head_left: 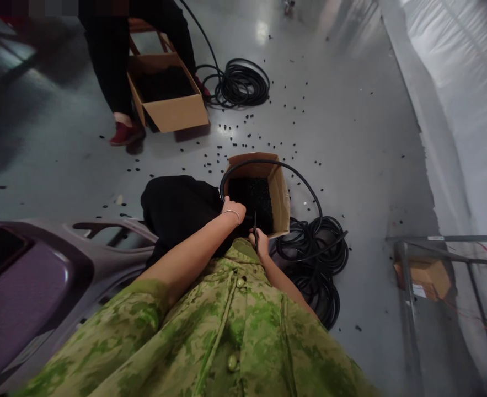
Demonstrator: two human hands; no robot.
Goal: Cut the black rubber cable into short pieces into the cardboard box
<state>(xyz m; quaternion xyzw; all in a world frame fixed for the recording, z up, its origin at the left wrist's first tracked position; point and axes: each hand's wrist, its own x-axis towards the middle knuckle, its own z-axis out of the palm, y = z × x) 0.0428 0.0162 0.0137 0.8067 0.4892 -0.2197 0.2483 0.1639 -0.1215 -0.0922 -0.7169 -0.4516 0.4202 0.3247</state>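
My left hand (234, 210), with a thin bracelet at the wrist, is closed around a black rubber hose (274, 162). From there the hose arches over a cardboard box (283, 207) and drops to a tangled coil (328, 242) on the floor at the right. The box stands between my legs and holds a mass of small black pieces (253, 193). Closed on dark scissors (255, 223), my right hand (261, 242) is at the box's near edge. Their narrow blades point away from me, close to my left hand. The hose's cut end cannot be made out.
Across from me a person in dark trousers and red shoes sits behind another cardboard box (177, 113) of black pieces. Beside it lies a hose coil (243, 82). Black bits dot the grey floor. A purple chair (32, 298) is at left, a metal frame (408, 298) at right.
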